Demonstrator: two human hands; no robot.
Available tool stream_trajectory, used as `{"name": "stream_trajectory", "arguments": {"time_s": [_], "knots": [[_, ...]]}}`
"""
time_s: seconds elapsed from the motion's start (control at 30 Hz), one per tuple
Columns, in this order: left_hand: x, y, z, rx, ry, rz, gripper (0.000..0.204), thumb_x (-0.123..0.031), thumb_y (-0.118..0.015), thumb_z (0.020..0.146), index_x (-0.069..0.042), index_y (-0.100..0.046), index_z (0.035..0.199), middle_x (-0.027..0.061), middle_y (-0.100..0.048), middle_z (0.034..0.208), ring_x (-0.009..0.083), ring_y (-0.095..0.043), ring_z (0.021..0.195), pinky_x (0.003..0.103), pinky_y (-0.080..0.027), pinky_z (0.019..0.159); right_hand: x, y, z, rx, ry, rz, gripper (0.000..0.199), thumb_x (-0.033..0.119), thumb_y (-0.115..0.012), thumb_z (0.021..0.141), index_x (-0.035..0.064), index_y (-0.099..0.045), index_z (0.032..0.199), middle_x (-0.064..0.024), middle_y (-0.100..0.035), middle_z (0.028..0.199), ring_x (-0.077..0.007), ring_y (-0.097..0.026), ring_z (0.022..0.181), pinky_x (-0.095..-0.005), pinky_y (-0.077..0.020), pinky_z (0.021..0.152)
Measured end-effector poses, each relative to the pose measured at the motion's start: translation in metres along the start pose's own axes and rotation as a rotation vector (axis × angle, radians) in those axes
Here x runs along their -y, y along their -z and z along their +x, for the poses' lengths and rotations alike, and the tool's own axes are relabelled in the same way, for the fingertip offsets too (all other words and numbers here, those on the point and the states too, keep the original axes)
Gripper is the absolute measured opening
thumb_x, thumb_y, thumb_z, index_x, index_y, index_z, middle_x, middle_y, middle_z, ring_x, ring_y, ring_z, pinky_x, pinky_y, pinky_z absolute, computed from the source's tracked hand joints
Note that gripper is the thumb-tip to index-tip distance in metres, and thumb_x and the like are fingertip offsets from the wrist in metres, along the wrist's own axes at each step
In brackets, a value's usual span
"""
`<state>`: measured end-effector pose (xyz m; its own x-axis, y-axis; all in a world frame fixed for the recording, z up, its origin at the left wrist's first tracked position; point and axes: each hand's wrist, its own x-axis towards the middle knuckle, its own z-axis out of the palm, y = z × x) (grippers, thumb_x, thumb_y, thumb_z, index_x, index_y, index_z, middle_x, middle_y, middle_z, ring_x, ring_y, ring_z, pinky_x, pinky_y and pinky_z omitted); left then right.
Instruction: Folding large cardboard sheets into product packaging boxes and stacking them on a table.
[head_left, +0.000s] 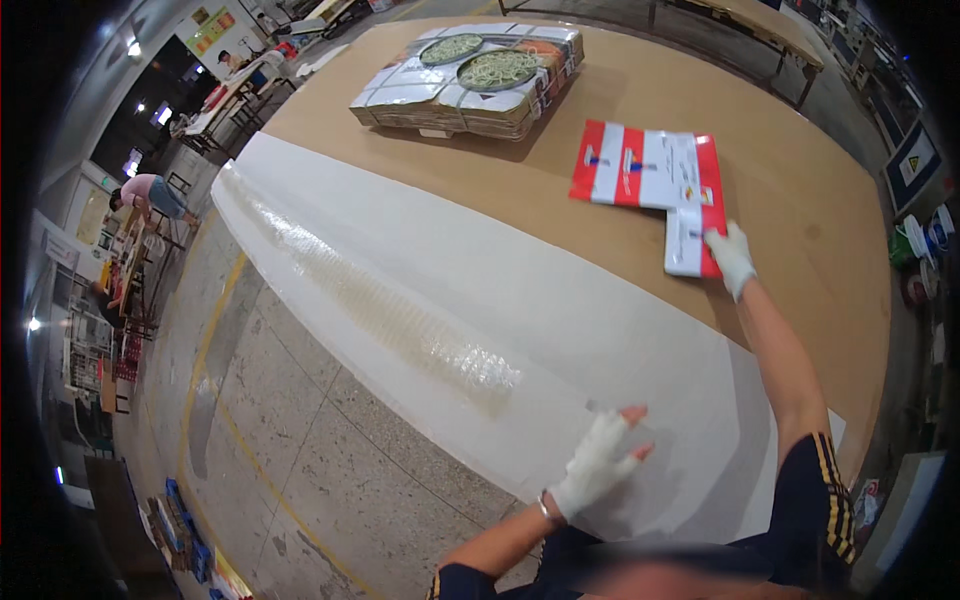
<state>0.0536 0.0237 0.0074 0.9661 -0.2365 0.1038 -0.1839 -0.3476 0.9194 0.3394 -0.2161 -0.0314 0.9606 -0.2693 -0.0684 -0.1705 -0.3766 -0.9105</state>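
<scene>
My right hand (733, 258), in a white glove, grips the lower right corner of a red and white printed cardboard piece (650, 170). The piece is L-shaped and lies on or just above the brown tabletop. Near me, my left hand (600, 460), in a white glove with bare fingertips, is over a long white sheet (590, 310). Its thumb and fingers are apart, with nothing between them. A long strip of shiny, translucent, ridged material (400, 320) runs along the white sheet, away from me to the far left.
A strapped stack of printed cardboard (470, 85) stands at the far side of the brown-topped table (790, 190). Concrete floor (290, 400) with yellow lines lies to the left. People (150, 195) work at other tables beyond it. Buckets (908, 242) stand at the right.
</scene>
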Motion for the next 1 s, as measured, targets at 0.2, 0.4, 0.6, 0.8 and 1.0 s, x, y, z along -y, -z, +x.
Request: {"name": "stream_trajectory", "arguments": {"time_s": [0.2,0.4,0.6,0.8,1.0], "knots": [[-0.007,0.003,-0.021,0.068,0.061,-0.149,0.043,-0.015,-0.065,0.079,-0.006,-0.053,0.119,0.0142,-0.055,0.112,0.0307,-0.054,0.099,0.036,-0.044,0.085,0.049,-0.144,0.149,-0.126,0.268,0.062,0.040,0.018,-0.069,0.073,0.0024,-0.057,0.108,-0.0122,-0.065,0.090,-0.0194,-0.063,0.074,-0.0319,-0.0497,0.067],[-0.007,0.011,-0.043,0.046,0.015,-0.091,0.042,-0.017,-0.065,0.079,-0.005,-0.054,0.117,0.0115,-0.056,0.111,0.0277,-0.055,0.097,0.036,-0.045,0.081,0.088,-0.181,0.092,-0.057,0.074,0.096,0.069,0.024,-0.064,0.079,0.0006,-0.032,0.135,-0.0178,-0.055,0.113,-0.0210,-0.061,0.088,-0.0350,-0.0508,0.070],[-0.025,-0.018,-0.052,0.197,-0.270,0.067,0.042,-0.018,-0.065,0.077,-0.004,-0.054,0.115,0.0097,-0.057,0.107,0.0262,-0.054,0.097,0.036,-0.045,0.083,0.015,0.051,-0.065,0.223,0.399,-0.393,0.051,0.014,-0.060,0.081,0.0024,-0.043,0.128,-0.0120,-0.054,0.113,-0.0179,-0.057,0.089,-0.0294,-0.0466,0.083],[-0.047,-0.050,-0.055,0.534,-0.412,0.584,0.044,-0.030,-0.068,0.071,-0.007,-0.058,0.107,0.0111,-0.054,0.108,0.0284,-0.050,0.104,0.037,-0.042,0.086,-0.062,0.270,-0.332,0.038,0.011,-0.663,0.046,0.012,-0.062,0.077,0.0000,-0.047,0.120,-0.0123,-0.053,0.101,-0.0206,-0.054,0.082,-0.0298,-0.0468,0.073],[-0.036,-0.079,-0.063,0.386,-0.543,0.786,0.039,-0.031,-0.069,0.068,-0.014,-0.061,0.102,0.0110,-0.051,0.112,0.0318,-0.046,0.110,0.042,-0.041,0.088,-0.123,0.311,-0.523,0.031,-0.323,-0.838,0.039,0.023,-0.058,0.080,-0.0019,-0.048,0.108,-0.0221,-0.048,0.102,-0.0383,-0.050,0.097,-0.0429,-0.0406,0.084]]}}
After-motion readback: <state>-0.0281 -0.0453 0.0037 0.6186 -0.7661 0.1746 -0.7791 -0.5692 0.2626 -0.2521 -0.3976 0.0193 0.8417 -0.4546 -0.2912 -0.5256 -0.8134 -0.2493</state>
